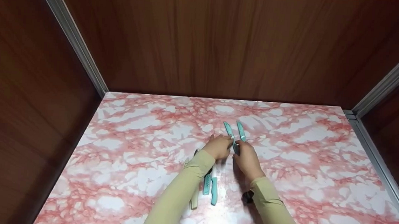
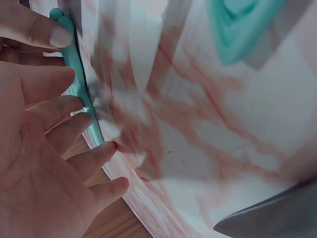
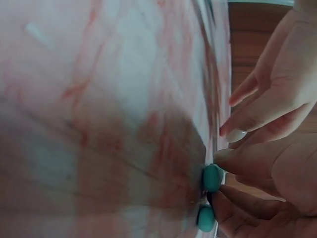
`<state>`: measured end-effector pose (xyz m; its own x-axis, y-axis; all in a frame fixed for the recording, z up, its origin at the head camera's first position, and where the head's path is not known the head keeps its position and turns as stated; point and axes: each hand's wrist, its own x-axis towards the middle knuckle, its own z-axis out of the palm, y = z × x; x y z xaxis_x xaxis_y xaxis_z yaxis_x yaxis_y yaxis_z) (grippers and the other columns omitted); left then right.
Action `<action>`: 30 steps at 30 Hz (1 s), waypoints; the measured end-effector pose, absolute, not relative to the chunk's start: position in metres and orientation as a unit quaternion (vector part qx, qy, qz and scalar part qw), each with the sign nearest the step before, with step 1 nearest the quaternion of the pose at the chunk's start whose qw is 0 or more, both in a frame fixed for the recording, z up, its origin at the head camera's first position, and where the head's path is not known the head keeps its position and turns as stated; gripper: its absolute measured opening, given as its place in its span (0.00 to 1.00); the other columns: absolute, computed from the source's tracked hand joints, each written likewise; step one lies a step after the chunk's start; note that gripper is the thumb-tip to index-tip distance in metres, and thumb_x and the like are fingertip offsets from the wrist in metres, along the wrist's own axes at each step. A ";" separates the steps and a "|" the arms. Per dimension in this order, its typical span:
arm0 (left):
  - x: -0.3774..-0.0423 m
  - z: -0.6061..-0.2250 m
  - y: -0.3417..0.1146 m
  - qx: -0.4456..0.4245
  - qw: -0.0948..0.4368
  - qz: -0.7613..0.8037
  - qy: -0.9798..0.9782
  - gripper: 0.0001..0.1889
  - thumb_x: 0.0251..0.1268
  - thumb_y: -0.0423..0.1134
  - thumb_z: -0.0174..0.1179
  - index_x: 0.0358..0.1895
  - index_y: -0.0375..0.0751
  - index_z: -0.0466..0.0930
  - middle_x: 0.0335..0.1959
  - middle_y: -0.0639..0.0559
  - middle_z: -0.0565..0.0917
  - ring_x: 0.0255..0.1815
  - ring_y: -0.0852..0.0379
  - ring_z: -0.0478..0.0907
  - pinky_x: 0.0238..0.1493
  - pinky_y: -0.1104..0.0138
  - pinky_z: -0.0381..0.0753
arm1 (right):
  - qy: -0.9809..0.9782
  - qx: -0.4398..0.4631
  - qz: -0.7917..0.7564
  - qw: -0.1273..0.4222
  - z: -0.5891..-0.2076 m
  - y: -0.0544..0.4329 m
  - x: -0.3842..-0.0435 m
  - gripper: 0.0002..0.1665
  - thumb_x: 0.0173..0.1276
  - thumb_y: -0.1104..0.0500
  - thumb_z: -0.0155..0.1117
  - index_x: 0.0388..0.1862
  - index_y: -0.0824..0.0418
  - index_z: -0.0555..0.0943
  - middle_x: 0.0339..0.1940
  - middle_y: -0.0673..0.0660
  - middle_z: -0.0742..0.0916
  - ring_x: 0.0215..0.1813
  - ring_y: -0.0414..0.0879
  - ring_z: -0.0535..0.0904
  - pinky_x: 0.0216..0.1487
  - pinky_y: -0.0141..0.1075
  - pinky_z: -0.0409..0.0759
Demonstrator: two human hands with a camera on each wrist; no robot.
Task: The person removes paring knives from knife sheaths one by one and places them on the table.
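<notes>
Two slim teal knives lie side by side toward the back of the table, the left knife (image 1: 229,128) slanting and the right knife (image 1: 241,130) partly under my right hand (image 1: 247,161). In the right wrist view, my right thumb and finger pinch one rounded teal end (image 3: 212,177); a second teal end (image 3: 206,218) sits just below it. My left hand (image 1: 219,147) reaches in from the left with its fingers extended. Seen from the left wrist, those fingertips lie right at a teal handle (image 2: 74,62).
Nearer me lie a teal-handled knife (image 1: 214,194) with a white blade (image 2: 144,44), a slotted teal piece (image 1: 207,184) and a beige handle (image 1: 194,200), partly under my left sleeve. A dark blade (image 2: 277,213) shows beside the left hand. A small pale scrap (image 1: 262,136) lies right of the knives.
</notes>
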<state>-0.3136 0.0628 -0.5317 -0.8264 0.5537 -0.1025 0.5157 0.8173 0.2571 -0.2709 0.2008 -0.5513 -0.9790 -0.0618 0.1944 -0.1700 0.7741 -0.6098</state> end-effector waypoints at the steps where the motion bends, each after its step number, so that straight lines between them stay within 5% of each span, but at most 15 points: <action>1: -0.314 -0.532 0.063 0.281 0.088 0.110 0.949 0.23 0.69 0.38 0.51 0.67 0.49 0.71 0.69 0.53 0.67 0.70 0.42 0.61 0.67 0.42 0.54 | -0.938 0.058 0.333 0.083 -0.552 0.200 -0.271 0.27 0.52 0.74 0.68 0.54 0.74 0.76 0.45 0.69 0.82 0.48 0.62 0.79 0.52 0.51 0.76; 13: -0.313 -0.531 0.059 0.279 0.099 0.122 0.947 0.24 0.68 0.36 0.51 0.67 0.48 0.71 0.70 0.52 0.67 0.70 0.46 0.61 0.67 0.41 0.54 | -0.925 0.023 0.370 0.087 -0.556 0.202 -0.274 0.35 0.47 0.74 0.67 0.59 0.76 0.73 0.32 0.64 0.85 0.35 0.55 0.81 0.41 0.49 0.79; 21: -0.314 -0.528 0.055 0.275 0.094 0.178 0.940 0.18 0.60 0.31 0.55 0.55 0.44 0.76 0.53 0.51 0.81 0.61 0.50 0.72 0.68 0.42 0.54 | -0.913 0.030 0.398 0.078 -0.557 0.203 -0.273 0.12 0.49 0.74 0.66 0.36 0.71 0.82 0.26 0.61 0.86 0.31 0.52 0.81 0.34 0.45 0.78; 24: -0.313 -0.528 0.055 0.281 0.094 0.181 0.938 0.20 0.60 0.29 0.54 0.57 0.44 0.75 0.54 0.51 0.80 0.61 0.50 0.72 0.67 0.43 0.55 | -0.911 0.034 0.403 0.081 -0.556 0.203 -0.273 0.09 0.49 0.73 0.68 0.31 0.69 0.82 0.23 0.58 0.85 0.28 0.50 0.80 0.33 0.43 0.78; 30: -0.311 -0.528 0.054 0.286 0.099 0.169 0.938 0.27 0.64 0.30 0.51 0.68 0.44 0.68 0.65 0.52 0.72 0.67 0.50 0.65 0.68 0.45 0.54 | -0.893 0.011 0.446 0.067 -0.558 0.203 -0.271 0.16 0.51 0.71 0.71 0.41 0.72 0.83 0.26 0.58 0.85 0.32 0.50 0.81 0.35 0.40 0.79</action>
<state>-0.3110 0.0543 -0.5284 -0.8171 0.5694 -0.0899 0.5021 0.7797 0.3741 -0.2714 0.2029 -0.5579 -0.9908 0.0403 0.1289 -0.0789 0.6023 -0.7944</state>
